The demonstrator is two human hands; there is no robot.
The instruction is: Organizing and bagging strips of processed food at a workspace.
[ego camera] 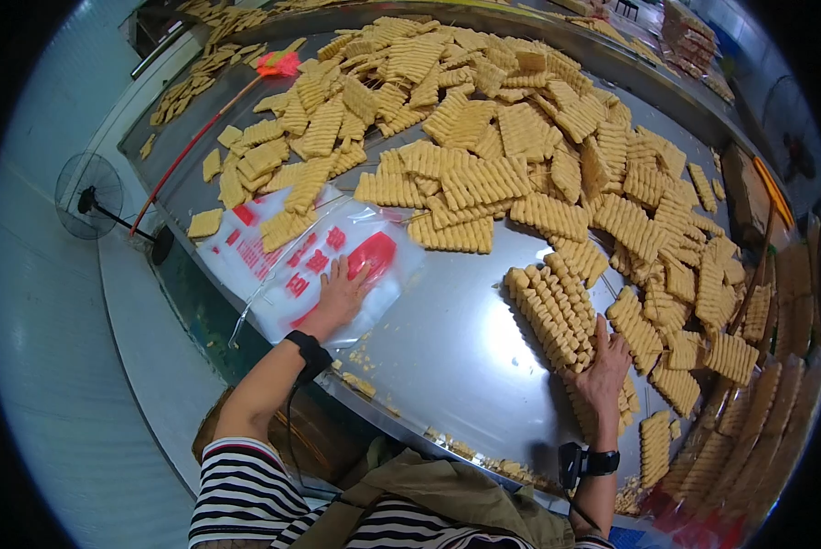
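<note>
My left hand (342, 295) lies spread on a pile of clear plastic bags (383, 309) with red printing, its fingers apart. A band with a dark device sits on that wrist. My right hand (602, 367) is at the lower right end of a neat stack of ridged, pale-yellow food slabs (551, 312), thumb and fingers around its edge. The palm side of this hand is hidden. More slabs show under and beside the right forearm. Two loose slabs (288, 230) rest on the upper part of the bags.
A large heap of skewered slabs (465, 123) covers the far side of the metal table (451, 350). Filled clear packs (746, 439) stand at the right. A red-handled duster (197, 141) leans at the left, near a fan (89, 195). Crumbs (479, 456) line the near edge.
</note>
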